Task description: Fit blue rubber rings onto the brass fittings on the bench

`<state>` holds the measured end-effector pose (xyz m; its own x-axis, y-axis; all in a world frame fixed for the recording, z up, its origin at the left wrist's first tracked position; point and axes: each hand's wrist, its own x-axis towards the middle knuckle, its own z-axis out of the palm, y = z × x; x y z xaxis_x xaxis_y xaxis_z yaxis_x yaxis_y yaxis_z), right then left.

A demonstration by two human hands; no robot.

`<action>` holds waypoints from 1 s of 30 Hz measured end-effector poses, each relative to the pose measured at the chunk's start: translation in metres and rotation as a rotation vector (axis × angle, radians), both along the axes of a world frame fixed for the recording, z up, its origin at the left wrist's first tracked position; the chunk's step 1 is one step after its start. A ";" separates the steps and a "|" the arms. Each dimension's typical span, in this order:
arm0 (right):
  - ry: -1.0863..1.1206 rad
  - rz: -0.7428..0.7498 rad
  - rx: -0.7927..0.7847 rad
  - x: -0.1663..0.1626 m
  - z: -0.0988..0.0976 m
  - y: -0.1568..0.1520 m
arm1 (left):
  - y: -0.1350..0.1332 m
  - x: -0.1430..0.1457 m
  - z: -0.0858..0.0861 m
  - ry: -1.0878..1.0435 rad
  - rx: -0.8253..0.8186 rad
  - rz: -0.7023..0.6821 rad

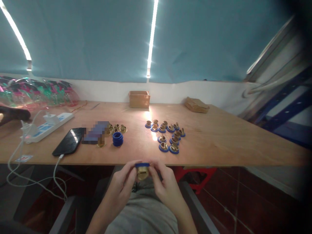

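Just off the table's front edge, above my lap, I hold a brass fitting [142, 173] with a blue ring [142, 164] around its upper end. My left hand [124, 179] grips it from the left side. From the right, the thumb and fingers of my right hand [162, 178] pinch it. On the table, left of centre, stands a short stack of blue rings [117, 139]. Bare brass fittings [117, 128] lie behind that stack, and another brass fitting [101, 142] is to its left. Several brass fittings with blue rings [164, 147] are grouped right of centre.
A black phone [69, 142] on a cable and a pixelated flat object [96, 132] lie at left, near a white power strip [48, 127]. Farther back are a cardboard box [139, 99], a brown paper packet [197, 105] and wrapped colourful bottles [36, 92]. A red stool [198, 177] stands below.
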<state>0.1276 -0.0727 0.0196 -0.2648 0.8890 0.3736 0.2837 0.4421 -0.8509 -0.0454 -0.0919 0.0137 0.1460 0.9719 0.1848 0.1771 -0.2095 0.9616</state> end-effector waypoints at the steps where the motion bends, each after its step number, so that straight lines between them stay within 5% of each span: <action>1: -0.003 -0.017 0.024 -0.001 -0.001 0.001 | 0.000 0.000 -0.001 -0.036 -0.019 -0.001; 9: -0.030 0.007 0.134 -0.016 -0.005 -0.001 | 0.007 0.000 -0.012 -0.233 0.010 0.046; 16: -0.459 -0.323 0.236 -0.013 -0.010 0.034 | 0.007 0.000 -0.012 -0.315 0.011 0.170; 24: -0.728 -0.260 0.186 -0.027 0.001 0.110 | 0.001 -0.002 -0.010 -0.288 0.009 0.095; 30: -0.741 -0.130 0.223 -0.026 0.006 0.077 | 0.000 -0.002 -0.006 -0.268 0.020 0.060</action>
<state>0.1019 0.0042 0.0258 -0.4136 0.8549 0.3131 0.8041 0.5043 -0.3148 -0.0477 -0.0918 0.0082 0.0319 0.9730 0.2286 -0.0704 -0.2260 0.9716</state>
